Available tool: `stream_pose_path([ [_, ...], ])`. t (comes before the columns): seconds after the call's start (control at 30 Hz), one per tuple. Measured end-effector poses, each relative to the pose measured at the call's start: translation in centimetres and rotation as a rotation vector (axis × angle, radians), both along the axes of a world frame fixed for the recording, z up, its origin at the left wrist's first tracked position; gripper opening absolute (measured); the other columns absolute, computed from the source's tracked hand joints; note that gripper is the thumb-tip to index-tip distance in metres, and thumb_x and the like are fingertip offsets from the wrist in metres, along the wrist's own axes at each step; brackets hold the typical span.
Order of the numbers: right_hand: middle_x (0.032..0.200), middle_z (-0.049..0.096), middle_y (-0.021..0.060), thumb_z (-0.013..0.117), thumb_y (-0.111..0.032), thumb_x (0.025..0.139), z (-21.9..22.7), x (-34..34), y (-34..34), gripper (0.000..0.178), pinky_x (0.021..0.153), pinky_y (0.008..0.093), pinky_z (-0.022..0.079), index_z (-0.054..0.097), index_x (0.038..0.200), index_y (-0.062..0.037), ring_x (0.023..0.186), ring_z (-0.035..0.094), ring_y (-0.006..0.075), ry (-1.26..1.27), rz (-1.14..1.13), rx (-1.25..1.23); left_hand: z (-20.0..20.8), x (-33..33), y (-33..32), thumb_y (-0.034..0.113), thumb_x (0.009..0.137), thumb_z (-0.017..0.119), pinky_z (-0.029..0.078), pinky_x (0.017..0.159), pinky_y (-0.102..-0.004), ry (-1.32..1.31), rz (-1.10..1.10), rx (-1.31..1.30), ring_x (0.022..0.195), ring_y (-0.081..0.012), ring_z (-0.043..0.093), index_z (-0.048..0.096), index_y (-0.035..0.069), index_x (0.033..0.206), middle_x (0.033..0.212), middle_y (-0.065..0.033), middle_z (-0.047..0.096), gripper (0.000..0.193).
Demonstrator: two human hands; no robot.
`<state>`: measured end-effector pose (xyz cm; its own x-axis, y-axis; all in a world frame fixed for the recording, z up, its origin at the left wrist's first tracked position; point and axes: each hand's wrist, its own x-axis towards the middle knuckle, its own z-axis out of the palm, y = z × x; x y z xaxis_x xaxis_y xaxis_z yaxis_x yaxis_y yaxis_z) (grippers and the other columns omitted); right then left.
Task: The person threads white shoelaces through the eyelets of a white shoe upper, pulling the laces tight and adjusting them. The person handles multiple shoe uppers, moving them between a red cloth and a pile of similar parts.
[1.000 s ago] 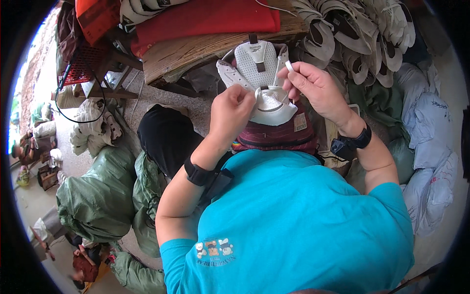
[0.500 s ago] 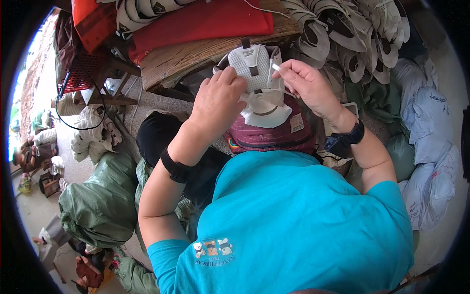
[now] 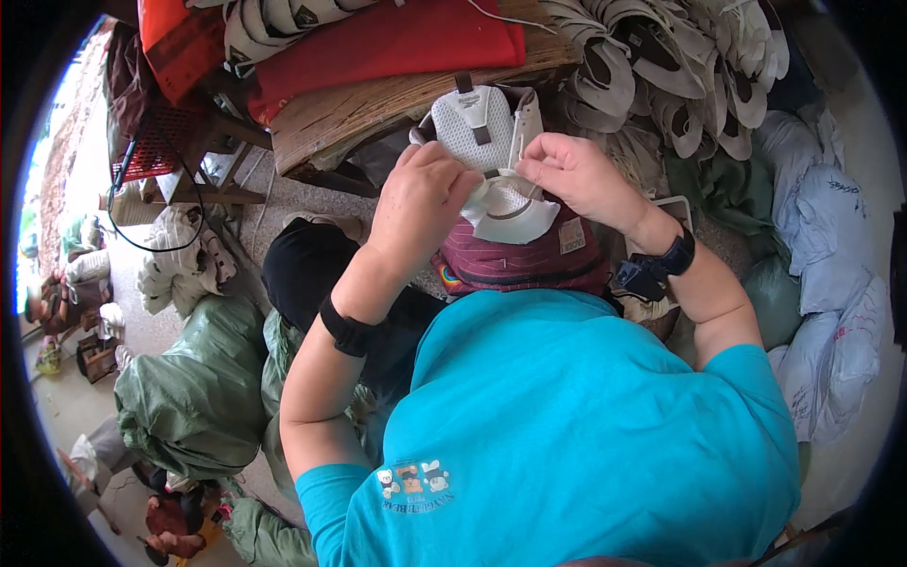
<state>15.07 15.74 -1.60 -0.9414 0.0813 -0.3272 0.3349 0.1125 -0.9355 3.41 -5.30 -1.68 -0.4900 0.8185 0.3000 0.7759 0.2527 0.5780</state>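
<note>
A white and grey shoe upper [image 3: 518, 225] rests on a maroon striped cloth [image 3: 524, 265] in my lap, its padded mesh tongue [image 3: 470, 125] standing up at the far end. My left hand [image 3: 416, 203] is closed on the upper's left side, with the fingertips partly hidden. On the opposite side, my right hand [image 3: 584, 180] pinches a white shoelace [image 3: 518, 142] close to the eyelet edge. Part of the lace shows beside the tongue; its end is too small to make out.
Ahead stands a wooden bench [image 3: 331, 123] with red fabric [image 3: 397, 57] on it. Many grey shoe uppers [image 3: 661, 66] hang at the far right. Green sacks [image 3: 194, 387] lie to the left, white sacks [image 3: 836, 255] to the right. Another person [image 3: 175, 520] is at lower left.
My right hand has come down and closer to the upper; the white lace tip that stuck out from its fingers no longer shows there. The tongue has shifted slightly left; my left hand keeps its hold.
</note>
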Motion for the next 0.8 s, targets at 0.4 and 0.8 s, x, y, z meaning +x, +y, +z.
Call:
stream_pose_path([
  [0.4,0.073,0.053,-0.0066,0.06,-0.02,0.099,0.9,0.7,-0.4,0.017,0.058,0.021,0.04,0.062,0.09,-0.0052,0.068,0.047,0.0011,-0.029,-0.016,0.059,4.8,1.3,3.1,0.013,0.099,0.058,0.044,0.069,-0.0243,-0.634,0.068,0.584,0.076,-0.0125,0.056,0.064,-0.002,0.095,0.088,-0.0048,0.062,0.017],
  [0.8,0.07,0.055,-0.0055,0.059,-0.009,0.089,-2.1,0.6,1.0,0.012,0.056,0.0238,0.041,0.061,0.08,-0.0028,0.066,0.049,0.0033,0.099,-0.04,0.23,1.5,2.0,3.9,0.027,0.108,0.041,0.045,0.058,-0.023,-1.216,0.148,0.263,0.064,-0.0093,0.06,0.055,-0.002,0.107,0.105,-0.0119,0.07,0.033],
])
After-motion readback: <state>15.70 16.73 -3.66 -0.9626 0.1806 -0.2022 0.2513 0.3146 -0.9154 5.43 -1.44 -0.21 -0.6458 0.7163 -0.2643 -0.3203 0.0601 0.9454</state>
